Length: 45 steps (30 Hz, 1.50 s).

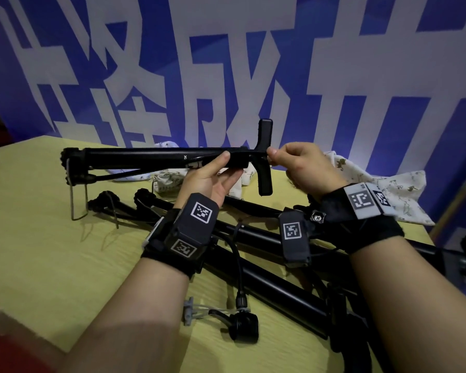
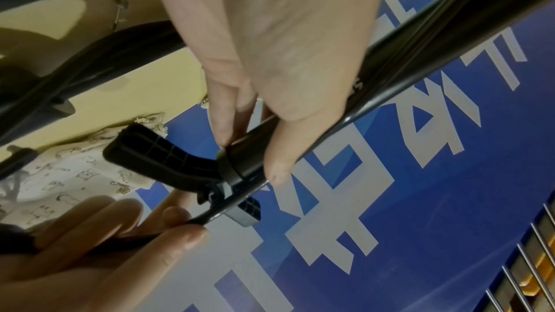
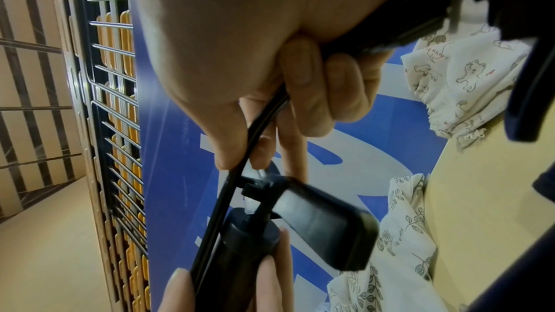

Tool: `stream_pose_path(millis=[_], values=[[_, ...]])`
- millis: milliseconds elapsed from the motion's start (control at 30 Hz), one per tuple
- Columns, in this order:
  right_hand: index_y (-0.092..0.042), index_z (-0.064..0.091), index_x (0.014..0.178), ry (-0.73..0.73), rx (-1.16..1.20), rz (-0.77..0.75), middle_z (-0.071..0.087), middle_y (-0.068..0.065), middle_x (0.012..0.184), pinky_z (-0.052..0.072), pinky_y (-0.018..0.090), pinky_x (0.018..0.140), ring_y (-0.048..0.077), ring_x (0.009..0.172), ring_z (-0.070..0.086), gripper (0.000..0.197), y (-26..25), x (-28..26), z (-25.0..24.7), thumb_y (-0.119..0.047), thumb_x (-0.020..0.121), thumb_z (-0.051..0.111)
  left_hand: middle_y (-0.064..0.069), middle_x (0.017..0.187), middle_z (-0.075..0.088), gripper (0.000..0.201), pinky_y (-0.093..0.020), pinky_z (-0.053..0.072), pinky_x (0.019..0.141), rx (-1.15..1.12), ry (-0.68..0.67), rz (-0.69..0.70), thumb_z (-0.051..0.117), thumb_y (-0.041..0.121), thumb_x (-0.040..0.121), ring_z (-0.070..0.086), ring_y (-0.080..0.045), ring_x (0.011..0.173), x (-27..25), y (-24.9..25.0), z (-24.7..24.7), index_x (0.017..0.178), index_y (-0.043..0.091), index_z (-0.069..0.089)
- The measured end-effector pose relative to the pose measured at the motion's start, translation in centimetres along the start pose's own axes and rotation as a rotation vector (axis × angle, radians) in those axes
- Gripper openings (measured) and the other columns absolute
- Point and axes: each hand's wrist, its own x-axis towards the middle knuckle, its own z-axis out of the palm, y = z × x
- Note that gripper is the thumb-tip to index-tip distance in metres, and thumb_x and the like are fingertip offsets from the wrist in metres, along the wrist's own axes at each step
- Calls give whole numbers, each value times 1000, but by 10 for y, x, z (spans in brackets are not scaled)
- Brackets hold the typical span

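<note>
Pump held level in air above table, T-handle at its right end. Left hand wraps barrel just short of handle, thumb on top, fingers beneath. Right hand pinches thin black hose between thumb and forefinger, just beside handle. More pumps heaped on table under wrists. Patterned cloth behind; blue banner beyond.

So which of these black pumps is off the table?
The pump held up level: left hand grips its barrel, right hand pinches its hose by the T-handle. The other pumps lie on the table.
</note>
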Motion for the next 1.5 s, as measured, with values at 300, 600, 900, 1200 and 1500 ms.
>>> stream_pose_path(millis=[300,600,900,1200,1500], values=[[-14,63,71,-47,52,-3,50,-20,39,23,20,54,-9,37,47,29,-3,-3,-3,-29,95,56,-17,107,67,29,-30,58,72,-17,9,-20,68,7,69,69,-27,97,2,0,-2,98,3,62],[-8,63,73,-39,49,1,44,-18,36,25,20,55,-6,36,45,27,-5,-3,3,-27,92,60,-9,85,72,9,-31,54,79,44,29,-20,65,5,78,68,-20,86,-2,-4,4,87,7,64],[-13,66,72,-78,-29,13,38,-15,33,23,23,50,-1,32,38,26,-7,-4,16,-34,88,65,-14,82,71,11,-33,58,74,112,-25,-9,56,-5,88,72,-24,81,-7,-6,8,82,1,64],[-9,68,78,-91,-10,5,39,-15,31,26,17,44,0,31,39,26,-8,-4,19,-31,90,63,-15,85,70,6,-31,58,69,186,37,11,60,-2,87,72,-22,79,-2,-9,6,93,-3,61],[-11,63,106,-440,56,228,72,11,89,49,38,90,25,85,68,18,-1,-5,0,-13,87,64,-15,90,70,39,-34,57,71,59,292,23,68,-1,79,73,-24,77,17,0,-16,115,-2,55]])
